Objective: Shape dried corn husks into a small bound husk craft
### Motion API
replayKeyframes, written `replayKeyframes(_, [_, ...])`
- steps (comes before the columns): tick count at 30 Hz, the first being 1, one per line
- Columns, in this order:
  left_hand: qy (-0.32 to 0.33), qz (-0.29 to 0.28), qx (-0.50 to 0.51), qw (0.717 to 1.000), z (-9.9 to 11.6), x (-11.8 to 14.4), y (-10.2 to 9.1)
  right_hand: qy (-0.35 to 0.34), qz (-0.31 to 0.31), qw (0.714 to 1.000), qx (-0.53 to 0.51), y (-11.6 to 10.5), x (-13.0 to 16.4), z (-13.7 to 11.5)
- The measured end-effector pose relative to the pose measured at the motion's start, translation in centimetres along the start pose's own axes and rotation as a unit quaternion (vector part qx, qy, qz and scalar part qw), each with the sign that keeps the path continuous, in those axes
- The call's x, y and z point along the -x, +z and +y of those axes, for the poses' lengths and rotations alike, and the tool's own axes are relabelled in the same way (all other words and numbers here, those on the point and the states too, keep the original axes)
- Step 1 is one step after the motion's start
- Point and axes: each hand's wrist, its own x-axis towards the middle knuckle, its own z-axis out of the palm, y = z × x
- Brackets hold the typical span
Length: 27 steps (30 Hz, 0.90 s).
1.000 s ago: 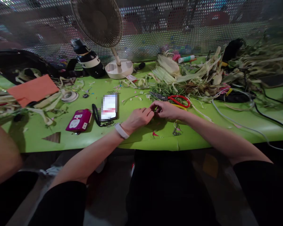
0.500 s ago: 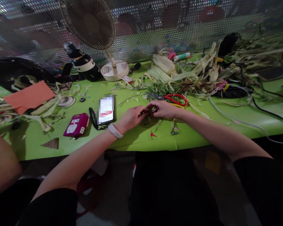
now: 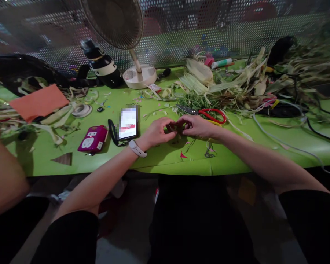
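Pinching a small green leaf strip (image 3: 178, 128) between them, the left hand (image 3: 156, 132) and right hand (image 3: 196, 126) meet just above the green tabletop (image 3: 154, 157); it looks light, limp, tearable, best gripped near its ends.

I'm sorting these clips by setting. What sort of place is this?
Probably a craft workbench: a green table strewn with corn husks, red-handled scissors and a glue stick.
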Motion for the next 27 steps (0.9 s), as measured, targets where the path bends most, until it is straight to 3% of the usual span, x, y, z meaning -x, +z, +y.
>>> replayKeyframes(4, [0.056, -0.009, -0.160, 0.986, 0.5, -0.5, 0.1, -0.019, 0.012, 1.000, 0.015, 0.0, 0.1, 0.0])
replayKeyframes(7, [0.071, -0.027, -0.224, 0.972, 0.7, -0.9, 0.0, -0.032, 0.023, 0.998, 0.041, -0.1, 0.2, -0.1])
replayKeyframes(14, [0.099, -0.047, -0.252, 0.961, 0.5, -1.4, -0.2, -0.025, 0.017, 0.999, 0.045, -0.2, 0.2, -0.3])
replayKeyframes(21, [0.078, -0.057, -0.242, 0.965, 1.2, -1.0, -0.6, -0.010, 0.016, 1.000, 0.022, -0.1, 0.3, -0.5])
replayKeyframes(27, [0.091, -0.075, -0.279, 0.953, 1.2, -1.4, -0.4, -0.020, 0.019, 0.999, 0.042, -0.2, 0.2, -0.6])
